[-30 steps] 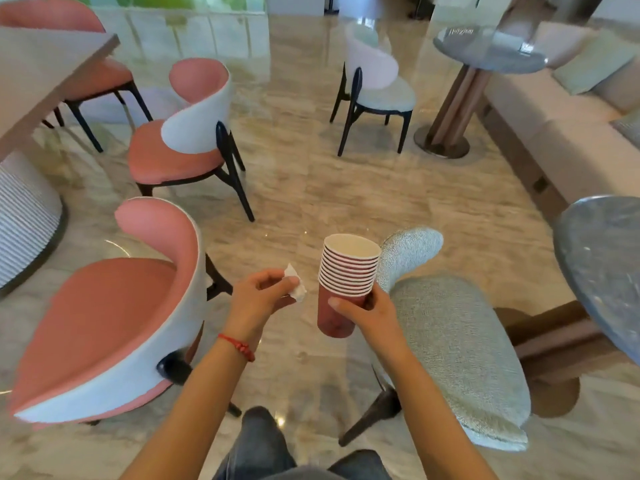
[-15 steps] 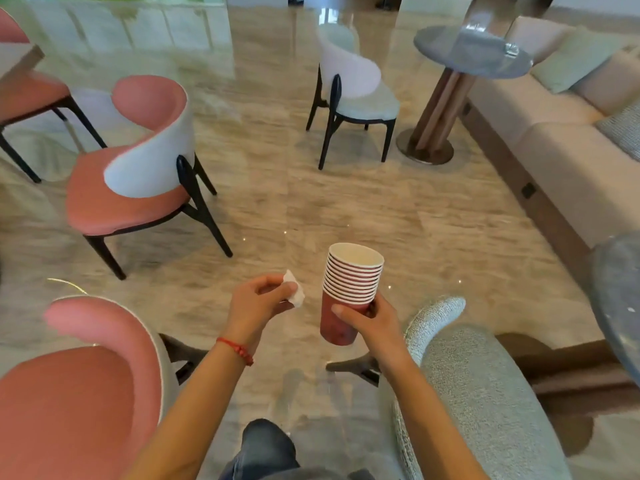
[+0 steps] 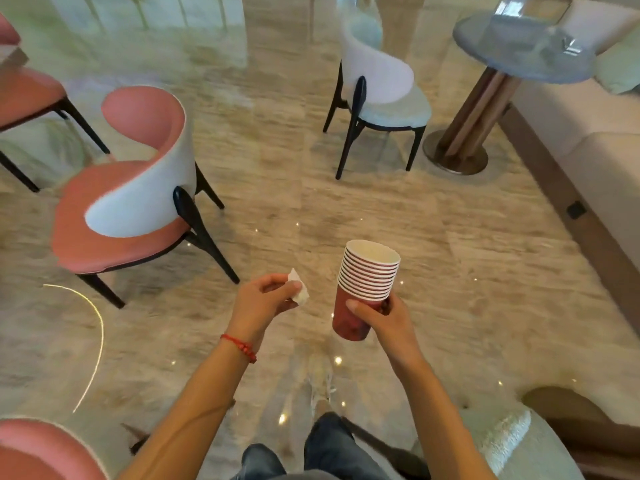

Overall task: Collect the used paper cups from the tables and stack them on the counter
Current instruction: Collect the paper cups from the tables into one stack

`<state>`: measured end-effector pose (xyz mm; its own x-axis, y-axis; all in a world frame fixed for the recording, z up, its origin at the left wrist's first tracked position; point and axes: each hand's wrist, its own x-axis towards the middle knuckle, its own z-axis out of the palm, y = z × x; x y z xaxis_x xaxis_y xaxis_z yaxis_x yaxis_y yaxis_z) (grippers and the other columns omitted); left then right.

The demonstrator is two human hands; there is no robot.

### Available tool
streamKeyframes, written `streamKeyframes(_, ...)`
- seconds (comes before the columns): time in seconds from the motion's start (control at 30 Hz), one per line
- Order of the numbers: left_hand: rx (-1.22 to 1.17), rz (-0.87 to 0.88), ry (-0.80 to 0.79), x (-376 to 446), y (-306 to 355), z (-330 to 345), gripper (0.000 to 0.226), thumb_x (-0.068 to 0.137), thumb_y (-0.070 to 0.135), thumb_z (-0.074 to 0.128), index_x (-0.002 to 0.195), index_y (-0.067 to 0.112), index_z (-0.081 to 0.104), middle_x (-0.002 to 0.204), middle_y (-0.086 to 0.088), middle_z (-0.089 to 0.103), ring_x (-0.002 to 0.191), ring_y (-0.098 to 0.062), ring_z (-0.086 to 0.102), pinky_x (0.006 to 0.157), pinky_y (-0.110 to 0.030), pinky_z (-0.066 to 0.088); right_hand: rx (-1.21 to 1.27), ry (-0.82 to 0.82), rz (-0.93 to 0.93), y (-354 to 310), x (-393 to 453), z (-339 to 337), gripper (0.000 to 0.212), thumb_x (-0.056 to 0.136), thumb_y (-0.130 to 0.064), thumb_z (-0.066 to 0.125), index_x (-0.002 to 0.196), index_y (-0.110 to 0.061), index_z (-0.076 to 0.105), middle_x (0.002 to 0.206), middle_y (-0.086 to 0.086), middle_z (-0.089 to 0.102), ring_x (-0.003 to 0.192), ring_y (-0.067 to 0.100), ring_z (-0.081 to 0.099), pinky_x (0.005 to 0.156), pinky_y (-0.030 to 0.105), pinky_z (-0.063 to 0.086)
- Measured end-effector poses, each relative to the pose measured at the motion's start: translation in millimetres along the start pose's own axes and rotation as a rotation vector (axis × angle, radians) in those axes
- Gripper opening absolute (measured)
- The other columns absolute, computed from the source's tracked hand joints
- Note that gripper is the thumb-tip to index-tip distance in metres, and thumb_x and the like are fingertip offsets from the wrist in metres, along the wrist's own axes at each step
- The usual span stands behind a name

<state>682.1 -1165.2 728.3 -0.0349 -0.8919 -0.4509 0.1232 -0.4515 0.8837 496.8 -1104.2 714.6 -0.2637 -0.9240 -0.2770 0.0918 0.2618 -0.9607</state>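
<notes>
Right hand (image 3: pixel 382 317) was what we carried the stack of paper cups (image 3: pixel 365 289) in, fingers and thumb curled round the lowest cup, so the whole nested column rode just ahead of us over the marble floor (image 3: pixel 311 209). Our left hand (image 3: pixel 266 299) pinched a crumpled white tissue (image 3: pixel 299 287) between thumb and fingertips, level with the cups and near them but not touching. We saw the stack's long axis running almost upright, leaning a little away from us, with the open mouth uppermost. As for looks, the cups were red outside and pale inside, their white rolled rims packed close in a tidy ladder above the one bare red wall we gripped. No counter showed anywhere in our view, so we judged the carry unfinished. Ahead on the right stood a round grey table (image 3: pixel 523 50) beside a beige sofa (image 3: pixel 595 140), well apart from us, and nearer the cup hand than the tissue hand; whether a cup sat on it we could not tell.
</notes>
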Motion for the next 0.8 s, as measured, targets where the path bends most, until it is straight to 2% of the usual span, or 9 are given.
streamKeyframes(0.23, -0.028, 0.049, 0.045, 110.6, 58.1, 42.7, 0.007, 0.078, 0.000, 0.067, 0.078, 0.008, 0.068, 0.070, -0.003, 0.070, 0.063, -0.008, 0.068, 0.055, -0.016, 0.053, 0.003, -0.073, -0.032, -43.4, 141.6, 3.5, 0.037, 0.070, -0.008, 0.078, 0.097, -0.027, 0.062, 0.085, -0.014, 0.073, 0.081, 0.000, 0.068, 0.061, 0.012, 0.051)
streamKeyframes(0.47, -0.017, 0.072, 0.083, 209.3, 113.7, 63.2, 0.007, 0.079, 0.006, 0.068, 0.081, 0.013, 0.068, 0.069, 0.003, 0.073, 0.067, -0.008, 0.070, 0.055, -0.014, 0.052, 0.013, -0.130, 0.013, -84.5, 257.6, 17.0, 0.043, 0.068, -0.012, 0.079, 0.105, -0.022, 0.061, 0.093, -0.009, 0.072, 0.084, 0.004, 0.068, 0.062, 0.015, 0.052)
streamKeyframes(0.53, -0.026, 0.069, 0.085, 242.5, 127.6, 64.8, 0.008, 0.079, 0.005, 0.067, 0.081, 0.013, 0.067, 0.067, 0.005, 0.073, 0.066, -0.007, 0.070, 0.054, -0.013, 0.051, 0.007, -0.136, 0.023, -91.0, 292.2, 25.2, 0.045, 0.067, -0.011, 0.079, 0.107, -0.019, 0.061, 0.096, -0.007, 0.071, 0.083, 0.003, 0.068, 0.062, 0.015, 0.052)
streamKeyframes(0.67, -0.031, 0.072, 0.090, 320.3, 158.2, 66.2, 0.007, 0.078, 0.004, 0.068, 0.081, 0.010, 0.067, 0.071, -0.001, 0.072, 0.067, -0.009, 0.070, 0.057, -0.016, 0.053, 0.002, -0.129, 0.017, -105.5, 372.3, 48.6, 0.039, 0.067, -0.008, 0.079, 0.097, -0.026, 0.061, 0.089, -0.012, 0.071, 0.080, -0.001, 0.067, 0.060, 0.013, 0.051)
streamKeyframes(0.8, -0.040, 0.092, 0.082, 403.4, 197.5, 66.1, 0.010, 0.078, 0.001, 0.067, 0.077, 0.010, 0.067, 0.063, 0.003, 0.071, 0.062, -0.007, 0.069, 0.055, -0.016, 0.053, -0.021, -0.134, -0.006, -129.0, 456.9, 81.4, 0.041, 0.068, -0.009, 0.079, 0.099, -0.027, 0.060, 0.092, -0.012, 0.070, 0.081, -0.003, 0.067, 0.061, 0.012, 0.051)
